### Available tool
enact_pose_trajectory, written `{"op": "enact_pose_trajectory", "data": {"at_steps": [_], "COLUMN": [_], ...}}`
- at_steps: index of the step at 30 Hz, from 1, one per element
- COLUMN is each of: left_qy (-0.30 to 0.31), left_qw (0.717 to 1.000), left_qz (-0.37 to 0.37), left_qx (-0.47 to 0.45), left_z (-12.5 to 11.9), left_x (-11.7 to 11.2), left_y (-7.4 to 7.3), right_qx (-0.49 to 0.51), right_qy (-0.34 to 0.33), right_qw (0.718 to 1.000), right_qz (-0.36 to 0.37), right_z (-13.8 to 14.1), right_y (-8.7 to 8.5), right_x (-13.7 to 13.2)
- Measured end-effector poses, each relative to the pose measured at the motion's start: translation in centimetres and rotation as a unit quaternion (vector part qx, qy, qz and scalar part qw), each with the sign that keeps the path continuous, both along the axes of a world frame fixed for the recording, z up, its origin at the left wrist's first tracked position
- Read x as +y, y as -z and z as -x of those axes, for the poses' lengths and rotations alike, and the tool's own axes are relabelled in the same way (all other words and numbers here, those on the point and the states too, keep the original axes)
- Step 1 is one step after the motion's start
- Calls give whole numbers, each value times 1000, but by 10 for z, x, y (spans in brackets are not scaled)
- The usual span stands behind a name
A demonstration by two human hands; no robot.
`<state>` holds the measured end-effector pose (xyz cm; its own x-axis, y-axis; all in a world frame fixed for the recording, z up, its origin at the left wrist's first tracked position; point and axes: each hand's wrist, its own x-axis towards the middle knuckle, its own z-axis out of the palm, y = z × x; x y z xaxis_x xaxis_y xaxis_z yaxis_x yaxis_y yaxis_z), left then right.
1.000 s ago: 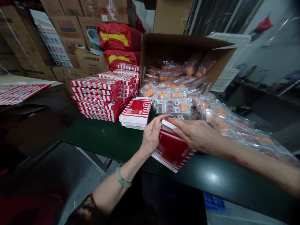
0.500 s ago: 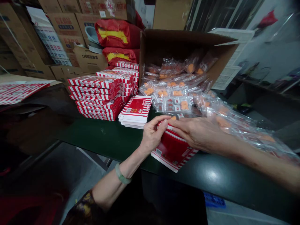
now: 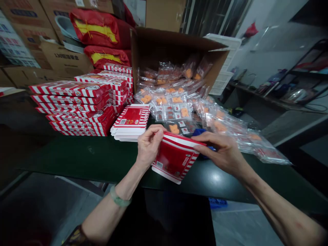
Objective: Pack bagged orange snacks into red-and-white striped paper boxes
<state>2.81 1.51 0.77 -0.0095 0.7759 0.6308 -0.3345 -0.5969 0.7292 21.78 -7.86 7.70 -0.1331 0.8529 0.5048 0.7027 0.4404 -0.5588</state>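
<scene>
A red-and-white striped carton [image 3: 171, 155] is held tilted over the front of the dark green table. My left hand [image 3: 150, 141], with a pale green bangle at its wrist, pinches the carton's upper left edge. At the upper right corner, my right hand [image 3: 220, 150] has its thumb and fingers closed on the carton. Just beyond it lies a clear packet with an orange piece [image 3: 174, 128]. A pile of flat cartons [image 3: 130, 123] lies left of my left hand. Whether anything is inside the held carton is hidden.
Filled striped boxes [image 3: 77, 106] are stacked at the left. Clear packets [image 3: 220, 119] spill from a tipped cardboard box [image 3: 174, 37] and spread right along the green table [image 3: 102, 157]. A blue object [image 3: 205, 147] shows behind my right hand. Red bags [image 3: 102, 30] stand behind the stacks.
My right hand has slid from the middle of the carton's top edge to its right corner. The view has turned right, uncovering the blue object and more of the spread packets.
</scene>
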Motion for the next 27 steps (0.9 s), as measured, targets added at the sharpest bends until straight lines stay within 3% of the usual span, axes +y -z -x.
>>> {"op": "enact_pose_trajectory", "data": {"at_steps": [4,8,12,15,18,23,27], "left_qy": [15,37,48,41,16,-11,-15], "left_qw": [1000,999,998,998,999,1000,997], "left_qz": [-2,23,43,51,45,0,-57], "left_qx": [6,-7,-12,-17,-16,3,54], "left_z": [-3,-2,1,1,-3,-5,5], "left_x": [-1,0,2,1,-1,-4,-1], "left_y": [1,2,3,3,4,8,6], "right_qx": [113,133,130,78,54,98,114], "right_qy": [58,94,93,81,73,79,100], "right_qw": [992,986,986,984,969,947,921], "right_qz": [8,-44,-47,-135,-228,-297,-359], "right_z": [11,20,23,28,32,41,47], "right_y": [14,21,21,27,42,75,92], "right_x": [-3,-2,-1,0,1,9,26]}}
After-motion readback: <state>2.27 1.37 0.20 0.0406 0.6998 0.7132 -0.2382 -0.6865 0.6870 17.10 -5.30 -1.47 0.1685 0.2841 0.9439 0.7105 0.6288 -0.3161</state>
